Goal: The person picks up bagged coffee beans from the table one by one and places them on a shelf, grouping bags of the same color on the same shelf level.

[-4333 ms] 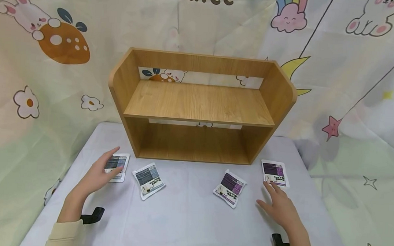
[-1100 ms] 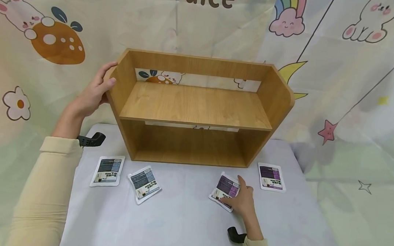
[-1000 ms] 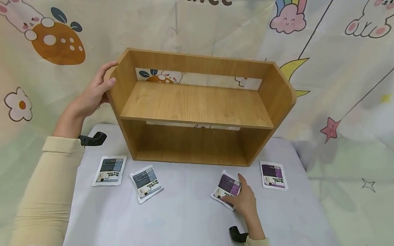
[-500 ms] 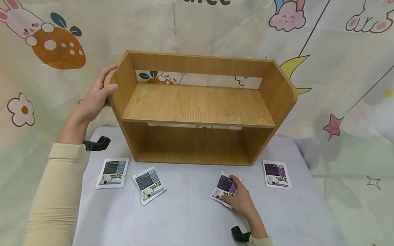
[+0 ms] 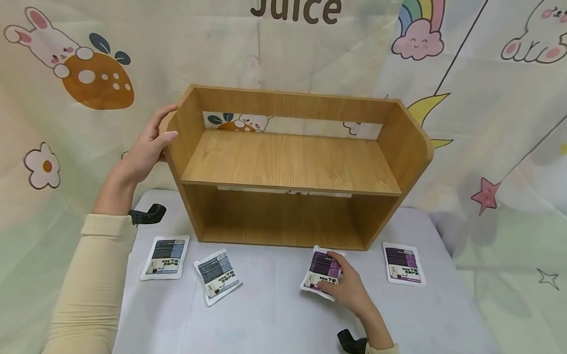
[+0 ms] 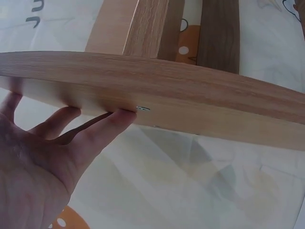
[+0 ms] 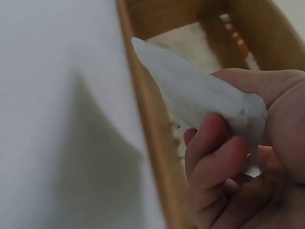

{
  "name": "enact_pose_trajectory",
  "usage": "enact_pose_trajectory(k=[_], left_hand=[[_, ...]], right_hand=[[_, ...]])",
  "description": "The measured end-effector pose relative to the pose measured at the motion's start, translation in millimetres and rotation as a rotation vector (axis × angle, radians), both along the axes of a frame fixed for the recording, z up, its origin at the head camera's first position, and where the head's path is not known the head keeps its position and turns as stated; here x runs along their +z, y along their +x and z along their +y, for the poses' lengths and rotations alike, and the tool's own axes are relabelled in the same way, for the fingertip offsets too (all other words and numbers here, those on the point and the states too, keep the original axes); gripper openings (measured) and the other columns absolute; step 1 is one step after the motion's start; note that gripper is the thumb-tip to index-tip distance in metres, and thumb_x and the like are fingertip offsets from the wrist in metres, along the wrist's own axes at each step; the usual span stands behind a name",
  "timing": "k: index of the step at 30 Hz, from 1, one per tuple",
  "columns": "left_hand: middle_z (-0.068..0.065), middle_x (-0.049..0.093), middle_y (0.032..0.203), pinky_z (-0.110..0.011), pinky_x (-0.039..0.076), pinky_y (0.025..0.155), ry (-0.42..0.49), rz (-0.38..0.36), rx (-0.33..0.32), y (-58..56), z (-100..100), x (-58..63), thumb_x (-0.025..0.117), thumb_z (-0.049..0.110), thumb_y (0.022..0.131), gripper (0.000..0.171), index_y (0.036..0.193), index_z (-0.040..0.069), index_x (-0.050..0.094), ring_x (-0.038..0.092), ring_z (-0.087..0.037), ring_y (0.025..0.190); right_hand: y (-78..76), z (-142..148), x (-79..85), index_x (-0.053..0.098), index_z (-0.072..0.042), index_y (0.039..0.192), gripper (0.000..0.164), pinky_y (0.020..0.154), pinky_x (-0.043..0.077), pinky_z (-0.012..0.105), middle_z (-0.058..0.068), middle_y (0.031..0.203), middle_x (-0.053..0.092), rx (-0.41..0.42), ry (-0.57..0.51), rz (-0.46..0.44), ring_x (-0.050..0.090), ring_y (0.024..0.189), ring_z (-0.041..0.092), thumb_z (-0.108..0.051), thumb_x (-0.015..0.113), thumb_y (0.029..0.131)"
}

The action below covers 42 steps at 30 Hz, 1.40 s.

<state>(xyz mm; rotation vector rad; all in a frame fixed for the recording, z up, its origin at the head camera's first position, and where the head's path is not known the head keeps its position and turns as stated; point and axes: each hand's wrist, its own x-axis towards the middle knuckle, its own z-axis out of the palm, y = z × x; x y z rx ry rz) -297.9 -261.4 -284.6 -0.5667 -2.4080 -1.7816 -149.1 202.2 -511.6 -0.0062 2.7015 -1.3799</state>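
A two-tier wooden shelf (image 5: 293, 164) stands on the white-covered table. My left hand (image 5: 144, 150) grips its left side panel (image 6: 190, 102), thumb over the front edge and fingertips against the outer face. My right hand (image 5: 352, 291) pinches a flat white packet with a purple label (image 5: 321, 271) between thumb and fingers, in front of the shelf. In the right wrist view the packet (image 7: 200, 90) is seen from its plain side, tilted, with its shadow on the cloth. A second purple-label packet (image 5: 404, 264) lies to the right.
Two packets with blue-grey labels lie left of centre: a straight one (image 5: 166, 257) below my left forearm and an angled one (image 5: 218, 276) beside it. A patterned cloth backdrop (image 5: 298, 51) hangs behind the shelf. Each wrist wears a black camera mount (image 5: 149, 214).
My left hand has gone from the far-left packet up to the shelf's side. My right hand has moved from the right packet to the inner purple one, which is now turned straighter and raised.
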Motion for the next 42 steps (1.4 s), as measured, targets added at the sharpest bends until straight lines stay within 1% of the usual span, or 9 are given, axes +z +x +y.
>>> enact_pose_trajectory(k=[4, 8, 10, 13, 19, 24, 33, 37, 42], left_hand=[[-0.008, 0.024, 0.149, -0.032, 0.048, 0.077, -0.006, 0.017, 0.012, -0.7, 1.7, -1.0, 0.044, 0.03, 0.098, 0.058, 0.151, 0.039, 0.022, 0.038, -0.037, 0.121], [-0.007, 0.024, 0.149, -0.033, 0.047, 0.078, -0.012, 0.028, 0.018, -1.1, 4.1, -0.5, 0.044, 0.031, 0.098, 0.058, 0.151, 0.04, 0.022, 0.037, -0.036, 0.122], [-0.006, 0.024, 0.149, -0.035, 0.046, 0.078, -0.009, 0.026, 0.019, -1.5, 5.5, -1.0, 0.044, 0.031, 0.098, 0.058, 0.151, 0.04, 0.023, 0.037, -0.036, 0.122], [-0.006, 0.024, 0.149, -0.034, 0.047, 0.077, -0.002, 0.024, 0.018, -1.4, 6.9, -2.0, 0.044, 0.03, 0.098, 0.058, 0.151, 0.039, 0.022, 0.037, -0.037, 0.122], [-0.007, 0.024, 0.148, -0.034, 0.046, 0.077, 0.005, 0.02, 0.025, 0.0, 7.6, -2.8, 0.043, 0.029, 0.098, 0.059, 0.152, 0.039, 0.021, 0.036, -0.037, 0.122], [-0.006, 0.023, 0.148, -0.035, 0.046, 0.078, 0.002, 0.012, 0.032, -1.0, 4.8, -3.9, 0.043, 0.03, 0.098, 0.059, 0.151, 0.04, 0.021, 0.036, -0.036, 0.121], [-0.008, 0.024, 0.145, -0.031, 0.048, 0.073, 0.05, 0.015, 0.017, -1.6, 1.5, -3.7, 0.044, 0.027, 0.097, 0.059, 0.151, 0.038, 0.023, 0.037, -0.038, 0.117], [-0.009, 0.023, 0.146, -0.03, 0.048, 0.073, 0.05, 0.016, 0.015, -1.9, 3.1, -4.1, 0.044, 0.027, 0.097, 0.059, 0.151, 0.038, 0.023, 0.037, -0.039, 0.118], [-0.009, 0.023, 0.146, -0.03, 0.049, 0.073, 0.04, 0.01, 0.02, -2.5, 4.5, -5.1, 0.044, 0.027, 0.097, 0.06, 0.151, 0.039, 0.021, 0.037, -0.039, 0.118]], right_hand=[[0.2, -1.5, 21.8, 0.042, -0.021, 0.144, 0.081, 0.091, 0.046, 0.054, 0.017, 0.14, 0.046, 0.036, -0.033, 0.022, 0.049, 0.119, 0.037, -0.021, 0.085, 0.076], [1.4, -3.0, 43.1, 0.044, -0.021, 0.143, 0.08, 0.081, 0.053, 0.042, 0.017, 0.134, 0.049, 0.084, -0.08, 0.048, 0.055, 0.106, 0.032, -0.018, 0.086, 0.075], [1.8, -4.0, 52.4, 0.044, -0.021, 0.143, 0.079, 0.076, 0.053, 0.036, 0.017, 0.131, 0.05, 0.106, -0.097, 0.053, 0.058, 0.1, 0.029, -0.017, 0.085, 0.075], [1.4, -6.6, 65.2, 0.045, -0.024, 0.142, 0.078, 0.071, 0.053, 0.031, 0.016, 0.127, 0.052, 0.136, -0.122, 0.052, 0.06, 0.093, 0.025, -0.016, 0.085, 0.075], [-1.4, -15.5, 97.9, 0.045, -0.022, 0.142, 0.078, 0.068, 0.054, 0.031, 0.015, 0.123, 0.053, 0.215, -0.188, 0.088, 0.061, 0.087, 0.024, -0.014, 0.084, 0.076], [-6.7, -23.4, 122.8, 0.044, -0.019, 0.143, 0.079, 0.069, 0.053, 0.03, 0.014, 0.123, 0.054, 0.247, -0.175, 0.14, 0.06, 0.088, 0.023, -0.012, 0.084, 0.076], [-24.3, -36.2, 154.9, 0.046, -0.021, 0.141, 0.077, 0.074, 0.049, 0.036, 0.009, 0.122, 0.053, 0.291, -0.096, 0.207, 0.054, 0.092, 0.025, -0.017, 0.085, 0.076], [-33.7, -42.4, 167.6, 0.046, -0.021, 0.141, 0.076, 0.075, 0.049, 0.038, 0.007, 0.12, 0.054, 0.328, -0.099, 0.215, 0.055, 0.092, 0.025, -0.015, 0.085, 0.076], [-45.1, -51.4, 181.6, 0.045, -0.021, 0.141, 0.076, 0.076, 0.049, 0.037, 0.005, 0.119, 0.054, 0.37, -0.093, 0.237, 0.055, 0.092, 0.023, -0.015, 0.085, 0.076]])
